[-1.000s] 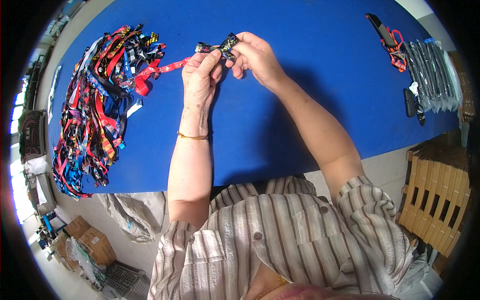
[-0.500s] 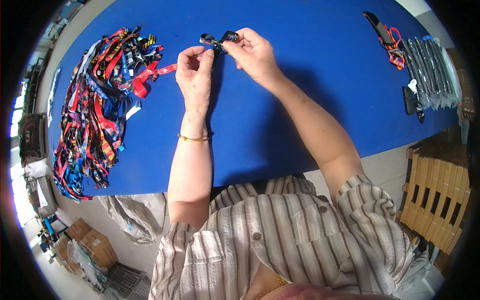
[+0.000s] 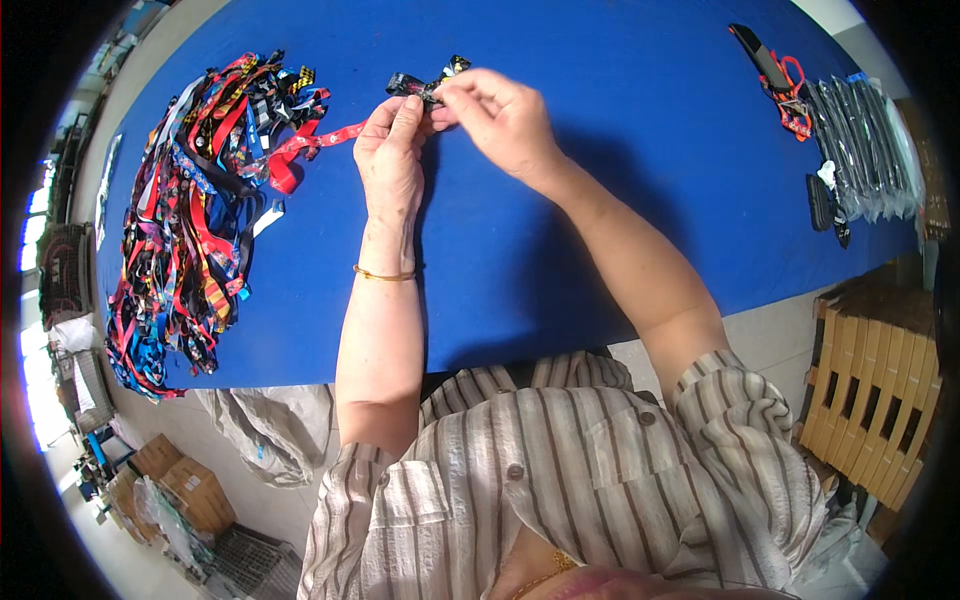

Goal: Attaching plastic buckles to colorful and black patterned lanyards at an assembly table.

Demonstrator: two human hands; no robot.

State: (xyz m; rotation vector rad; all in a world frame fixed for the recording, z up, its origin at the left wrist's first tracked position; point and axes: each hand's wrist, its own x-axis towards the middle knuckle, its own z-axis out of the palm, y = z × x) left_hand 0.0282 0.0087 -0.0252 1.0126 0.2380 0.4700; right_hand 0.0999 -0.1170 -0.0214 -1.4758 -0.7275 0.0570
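A dark patterned ribbon point(image 3: 408, 85), looped like a small bow, is held up above the far middle of the blue table. My left hand point(image 3: 391, 150) is closed, pinching its lower part between thumb and fingers. My right hand point(image 3: 505, 125) is closed at the bow's right side, its thumb and fingertips on the ribbon near the middle; the exact grip is partly hidden. A red printed strap point(image 3: 335, 136) runs from the heap on the left to beside my left hand's fingers; whether it is touched I cannot tell.
A long heap of multicoloured straps point(image 3: 190, 220) covers the table's left side. At the far right lie orange-handled scissors point(image 3: 792, 75), a black cutter-like tool point(image 3: 752, 48) and black items in clear plastic sleeves point(image 3: 855, 145). Cardboard pieces point(image 3: 870, 390) stand right of the blue table point(image 3: 580, 290).
The bow has shifted slightly left and turned. My right hand's fingers have moved in and down toward the bow's middle, closer to my left hand's fingers.
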